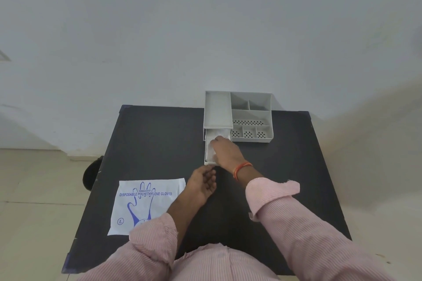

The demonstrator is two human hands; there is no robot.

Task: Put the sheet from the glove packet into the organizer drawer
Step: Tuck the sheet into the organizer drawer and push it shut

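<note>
A grey desk organizer [251, 114] stands at the far edge of the black table [159, 134]. Its drawer [208, 162] is pulled out toward me at the organizer's left side. A pale, translucent sheet [209, 151] lies inside the drawer. My right hand [226, 150] reaches into the drawer, fingers pressing down on the sheet. My left hand [202, 183] hovers just in front of the drawer's front edge, fingers loosely curled and holding nothing. The white glove packet [146, 203], printed in blue with a hand outline, lies flat at the near left, partly under my left sleeve.
The organizer's open compartments [250, 125], some with perforated floors, lie right of the drawer. A dark round object [91, 174] sits on the floor beside the table's left edge. A white wall rises behind the table.
</note>
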